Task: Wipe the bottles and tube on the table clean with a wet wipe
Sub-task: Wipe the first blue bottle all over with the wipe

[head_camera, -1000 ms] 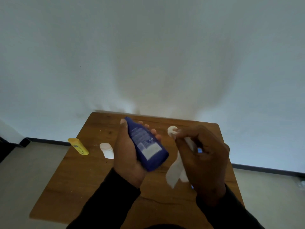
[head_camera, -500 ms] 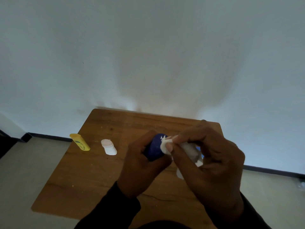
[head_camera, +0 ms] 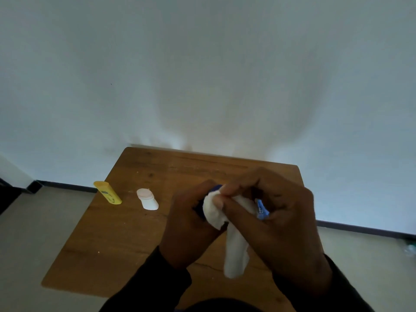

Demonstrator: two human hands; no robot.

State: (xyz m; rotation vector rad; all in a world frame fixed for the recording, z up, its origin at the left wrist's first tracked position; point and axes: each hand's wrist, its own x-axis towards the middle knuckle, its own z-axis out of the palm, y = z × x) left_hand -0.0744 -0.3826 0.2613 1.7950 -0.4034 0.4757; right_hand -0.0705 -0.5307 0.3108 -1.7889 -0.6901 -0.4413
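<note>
At frame centre, the left hand [head_camera: 191, 224] grips the dark blue bottle [head_camera: 215, 188], end-on toward the right hand's [head_camera: 276, 221] fingers [head_camera: 227, 194] pinching the wet wipe [head_camera: 213, 212] against it.

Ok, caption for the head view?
Left hand holds blue bottle; right hand rubs it with a wet wipe.

I have one view, from the head, looking forward and down. It sits close above the hands, facing the wooden table [head_camera: 139, 221] and white wall [head_camera: 202, 75].
</note>
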